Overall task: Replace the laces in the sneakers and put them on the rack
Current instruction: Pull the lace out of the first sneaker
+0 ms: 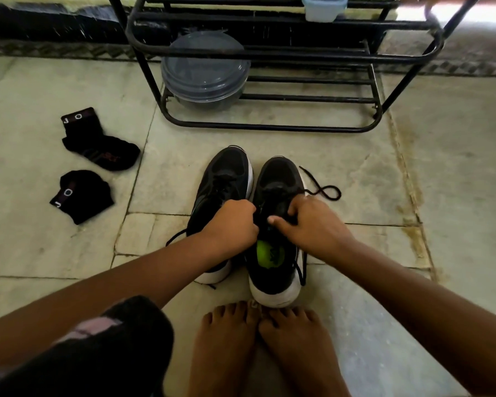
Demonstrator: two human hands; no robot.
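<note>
Two black sneakers with white soles stand side by side on the stone floor, toes pointing away from me. The left sneaker point(225, 179) is partly covered by my left forearm. The right sneaker point(278, 179) shows a green insole at its heel. My left hand point(232, 224) is curled into a fist at the right sneaker's tongue, gripping its lace or upper. My right hand point(309, 222) grips the same sneaker's lacing area, thumb pointing left. A loose black lace end point(325, 191) loops on the floor to the right. The black metal rack point(269, 127) stands just beyond.
A lidded grey round container point(205, 73) sits on the rack's bottom shelf, a pale blue box point(322, 8) higher up. Two black socks point(98, 147) point(80, 196) lie on the floor at left. My bare feet point(258, 345) rest just behind the sneakers.
</note>
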